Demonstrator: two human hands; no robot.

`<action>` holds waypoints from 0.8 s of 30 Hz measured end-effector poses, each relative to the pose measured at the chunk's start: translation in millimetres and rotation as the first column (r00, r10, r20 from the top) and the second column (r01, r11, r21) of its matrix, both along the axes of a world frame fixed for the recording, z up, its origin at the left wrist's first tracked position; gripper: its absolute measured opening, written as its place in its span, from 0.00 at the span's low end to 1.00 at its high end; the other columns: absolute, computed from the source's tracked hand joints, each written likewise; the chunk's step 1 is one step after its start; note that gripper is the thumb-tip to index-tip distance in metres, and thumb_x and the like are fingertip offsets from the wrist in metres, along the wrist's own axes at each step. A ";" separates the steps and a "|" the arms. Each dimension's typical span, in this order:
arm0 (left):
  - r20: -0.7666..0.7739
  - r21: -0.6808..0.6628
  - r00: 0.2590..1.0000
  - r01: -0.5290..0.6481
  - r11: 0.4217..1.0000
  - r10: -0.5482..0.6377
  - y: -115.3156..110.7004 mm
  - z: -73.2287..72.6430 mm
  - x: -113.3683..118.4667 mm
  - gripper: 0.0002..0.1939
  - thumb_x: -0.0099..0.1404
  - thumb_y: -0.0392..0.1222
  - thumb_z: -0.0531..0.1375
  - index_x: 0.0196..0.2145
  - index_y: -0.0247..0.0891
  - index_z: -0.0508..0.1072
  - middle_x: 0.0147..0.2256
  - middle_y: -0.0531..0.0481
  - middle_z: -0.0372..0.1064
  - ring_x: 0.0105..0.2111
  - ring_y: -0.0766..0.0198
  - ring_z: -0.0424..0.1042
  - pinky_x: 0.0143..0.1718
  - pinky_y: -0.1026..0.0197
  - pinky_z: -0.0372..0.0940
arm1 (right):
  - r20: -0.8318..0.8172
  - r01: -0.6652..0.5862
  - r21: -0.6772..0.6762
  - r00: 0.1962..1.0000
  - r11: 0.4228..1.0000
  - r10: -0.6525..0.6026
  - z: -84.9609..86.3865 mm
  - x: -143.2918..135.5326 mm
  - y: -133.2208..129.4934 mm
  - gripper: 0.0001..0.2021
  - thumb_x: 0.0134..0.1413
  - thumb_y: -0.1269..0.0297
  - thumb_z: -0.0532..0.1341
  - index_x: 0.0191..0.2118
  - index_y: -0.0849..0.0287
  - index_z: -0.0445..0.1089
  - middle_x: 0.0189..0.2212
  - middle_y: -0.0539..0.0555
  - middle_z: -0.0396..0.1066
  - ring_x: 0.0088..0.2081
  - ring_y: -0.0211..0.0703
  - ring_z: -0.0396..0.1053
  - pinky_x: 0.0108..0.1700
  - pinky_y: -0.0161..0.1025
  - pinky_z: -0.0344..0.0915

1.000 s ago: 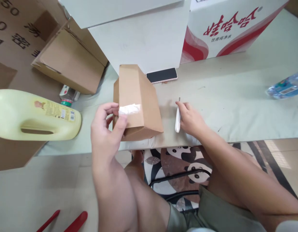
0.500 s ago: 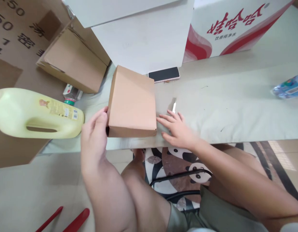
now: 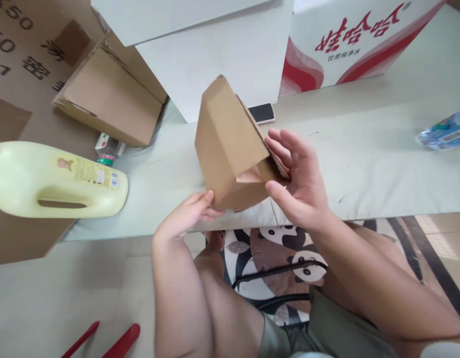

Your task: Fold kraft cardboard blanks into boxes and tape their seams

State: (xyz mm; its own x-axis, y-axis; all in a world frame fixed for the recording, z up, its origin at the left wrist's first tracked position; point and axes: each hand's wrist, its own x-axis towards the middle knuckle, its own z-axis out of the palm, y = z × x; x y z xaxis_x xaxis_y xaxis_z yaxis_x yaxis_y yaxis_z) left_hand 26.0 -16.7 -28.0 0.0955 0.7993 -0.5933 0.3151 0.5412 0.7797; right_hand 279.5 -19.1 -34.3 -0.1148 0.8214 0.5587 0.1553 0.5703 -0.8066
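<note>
A small brown cardboard box (image 3: 230, 134) is tipped up on the table, with a gap showing at the flap on its right side. My left hand (image 3: 189, 211) pinches its lower left corner, thumb on the near face and fingers underneath. At the box's right edge is my right hand (image 3: 302, 184), its fingers stretched and the thumb apart; whether it touches the flap I cannot tell. Behind the box lies a phone (image 3: 263, 113), partly covered. The small knife-like tool seen earlier is hidden now.
On the left lie a pale yellow jug (image 3: 103, 199) and a small green-capped bottle (image 3: 106, 151), beside a brown carton (image 3: 114, 94). A white box (image 3: 215, 59) and a red-and-white carton (image 3: 349, 54) stand behind. A water bottle (image 3: 446, 132) lies far right.
The cardboard box has turned from lying flat to tilted, shifting right. My left hand has moved right with it. My right hand has risen from the table to the box's right side.
</note>
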 end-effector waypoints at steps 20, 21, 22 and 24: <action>-0.361 0.862 0.927 0.291 0.415 0.100 3.3 12.9 11.3 0.21 0.72 0.58 0.54 0.51 0.48 0.79 0.65 0.49 0.65 0.72 0.49 0.50 0.73 0.40 0.43 | 0.198 -0.297 0.132 0.943 0.946 0.269 6.6 -28.0 -17.6 0.06 0.61 0.66 0.60 0.43 0.55 0.67 0.50 0.59 0.76 0.60 0.51 0.70 0.63 0.51 0.66; -0.367 0.854 0.924 0.289 0.433 0.106 3.5 11.9 9.9 0.21 0.72 0.58 0.54 0.51 0.48 0.79 0.65 0.49 0.65 0.72 0.49 0.50 0.73 0.40 0.44 | 0.174 -0.291 0.140 0.948 0.946 0.266 5.8 -26.6 -16.4 0.06 0.61 0.66 0.60 0.43 0.55 0.67 0.49 0.59 0.76 0.59 0.51 0.71 0.62 0.50 0.67; -0.373 0.846 0.922 0.291 0.447 0.107 3.6 11.1 8.3 0.21 0.72 0.59 0.54 0.52 0.48 0.79 0.65 0.49 0.65 0.72 0.49 0.50 0.73 0.40 0.44 | 0.157 -0.269 0.139 0.956 0.953 0.247 4.6 -24.3 -14.6 0.05 0.62 0.66 0.59 0.43 0.55 0.67 0.47 0.58 0.76 0.58 0.50 0.72 0.60 0.49 0.69; -0.393 0.828 0.914 0.306 0.470 0.098 3.2 10.8 5.4 0.22 0.72 0.59 0.53 0.53 0.48 0.79 0.66 0.49 0.64 0.72 0.48 0.49 0.73 0.39 0.44 | 0.173 -0.146 0.100 0.977 0.984 0.128 0.7 -17.1 -9.0 0.04 0.62 0.67 0.58 0.42 0.55 0.68 0.43 0.57 0.76 0.52 0.49 0.74 0.54 0.48 0.71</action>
State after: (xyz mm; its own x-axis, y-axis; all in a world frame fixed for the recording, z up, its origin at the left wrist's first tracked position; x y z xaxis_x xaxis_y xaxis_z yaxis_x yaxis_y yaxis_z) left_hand 31.5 -13.5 -17.1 0.1742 0.9053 0.3873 0.6605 -0.3991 0.6359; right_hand 262.5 -28.2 -33.7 -0.3202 0.7248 0.6100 0.1952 0.6806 -0.7062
